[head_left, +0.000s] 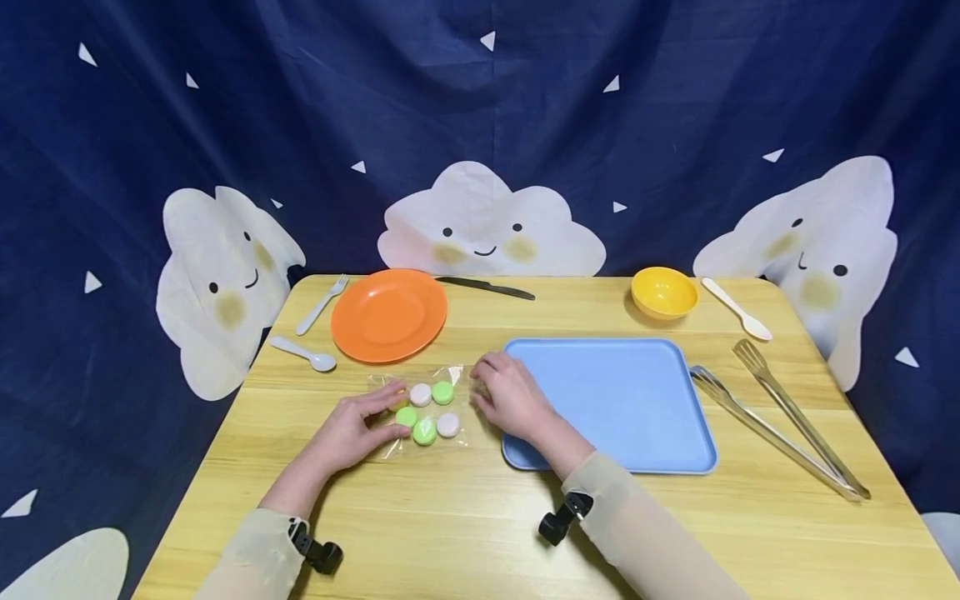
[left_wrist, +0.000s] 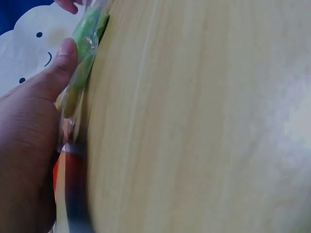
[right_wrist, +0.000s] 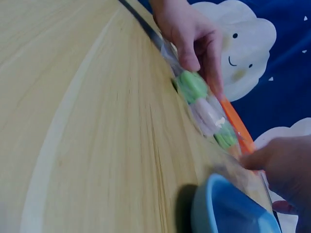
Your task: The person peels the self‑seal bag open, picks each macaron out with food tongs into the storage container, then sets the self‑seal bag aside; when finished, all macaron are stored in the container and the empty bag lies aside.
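A clear plastic bag [head_left: 456, 372] of macarons lies near the middle of the wooden table, with green macarons [head_left: 424, 431], two pale pink ones [head_left: 448, 425] and a yellow one partly hidden by fingers. My left hand [head_left: 352, 429] grips the bag's left side, its thumb and fingers on the macarons at that end. In the left wrist view the thumb [left_wrist: 67, 53] lies along the plastic. At the opposite end, my right hand [head_left: 513, 398] pinches the bag's right edge, its wrist reaching over the blue tray [head_left: 615, 400].
An orange plate [head_left: 390, 317] stands behind the bag, with a fork [head_left: 322, 304] and spoon [head_left: 303, 353] to its left and a black knife [head_left: 487, 287] to its right. A yellow bowl [head_left: 664, 293], white spoon [head_left: 737, 308] and metal tongs [head_left: 783, 425] are at the right.
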A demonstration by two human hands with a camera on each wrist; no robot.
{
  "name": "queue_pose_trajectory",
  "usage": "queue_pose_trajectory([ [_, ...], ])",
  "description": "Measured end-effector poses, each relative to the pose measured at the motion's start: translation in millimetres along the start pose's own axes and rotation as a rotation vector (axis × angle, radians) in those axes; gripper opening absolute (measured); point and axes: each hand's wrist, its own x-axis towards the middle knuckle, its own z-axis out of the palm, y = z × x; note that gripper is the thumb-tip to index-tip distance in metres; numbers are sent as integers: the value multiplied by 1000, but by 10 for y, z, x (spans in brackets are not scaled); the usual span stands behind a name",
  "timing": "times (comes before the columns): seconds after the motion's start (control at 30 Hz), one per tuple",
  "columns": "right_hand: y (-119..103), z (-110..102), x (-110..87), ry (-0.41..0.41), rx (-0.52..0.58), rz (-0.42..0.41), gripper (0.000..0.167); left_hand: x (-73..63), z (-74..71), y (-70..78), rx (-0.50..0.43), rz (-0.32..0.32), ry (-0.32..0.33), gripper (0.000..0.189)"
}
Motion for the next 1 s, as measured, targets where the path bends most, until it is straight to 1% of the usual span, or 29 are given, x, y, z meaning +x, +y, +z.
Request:
queue_pose_trajectory([
  [0.07,17,-28,-32,-59,-31,-52,32,-13,-51,-2,38,5,-9,67],
  [0.13,32,-48,-63,-116,-48,-81,38,-36,-109,-5,73,-16,-28,74],
  [0.2,51,-58,-88,-162,-59,-102,45,-59,-171,-3,106,-53,-57,77],
  [0.27,73,-60,-111,-206,-67,-114,53,-76,-222,6,142,-82,-90,78],
  [0.33,93,-58,-132,-244,-73,-116,59,-81,-251,26,169,-95,-119,77],
  [0.4,110,-55,-152,-273,-75,-112,63,-85,-255,40,196,-100,-127,73],
  [0.43,115,-53,-160,-279,-74,-112,64,-90,-249,47,207,-98,-119,71],
  [0.53,116,-49,-171,-292,-73,-107,64,-120,-219,49,248,-64,-60,60],
  [0.63,104,-47,-169,-300,-73,-108,64,-157,-189,33,295,1,16,45],
  [0.73,97,-41,-167,-304,-76,-112,64,-176,-173,27,333,66,76,32],
  [0.83,99,-42,-168,-304,-72,-114,64,-188,-172,30,359,117,110,25],
  [1.0,120,-89,-172,-294,-51,-108,62,-187,-179,35,391,186,135,21],
])
